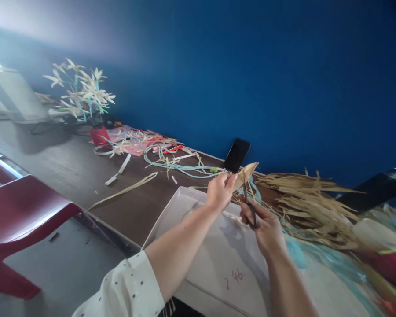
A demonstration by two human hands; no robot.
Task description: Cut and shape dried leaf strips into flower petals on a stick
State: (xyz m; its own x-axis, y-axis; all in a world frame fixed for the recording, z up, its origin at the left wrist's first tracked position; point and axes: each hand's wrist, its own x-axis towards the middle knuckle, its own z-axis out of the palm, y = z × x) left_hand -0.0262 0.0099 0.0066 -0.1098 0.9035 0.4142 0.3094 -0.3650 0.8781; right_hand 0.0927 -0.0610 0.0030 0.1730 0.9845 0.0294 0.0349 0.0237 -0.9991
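My left hand [221,190] pinches a folded piece of dry tan husk [249,171], its pointed end sticking out to the upper right. My right hand [264,224] is closed round the dark handles of a pair of scissors [251,215]. The scissor blades point up and lie against the right side of the husk; whether they have cut into it I cannot tell. Both hands are above a white cardboard box lid [211,255] with handwritten numbers. A pile of dry husks [310,207] lies right of my hands.
A black phone [237,155] leans against the blue wall. Pale blue cords [174,165] and paper scraps lie on the dark table [132,207]. Pale husk flowers [89,90] stand in a red pot [99,136] at the left. A red chair [26,207] stands beside the table.
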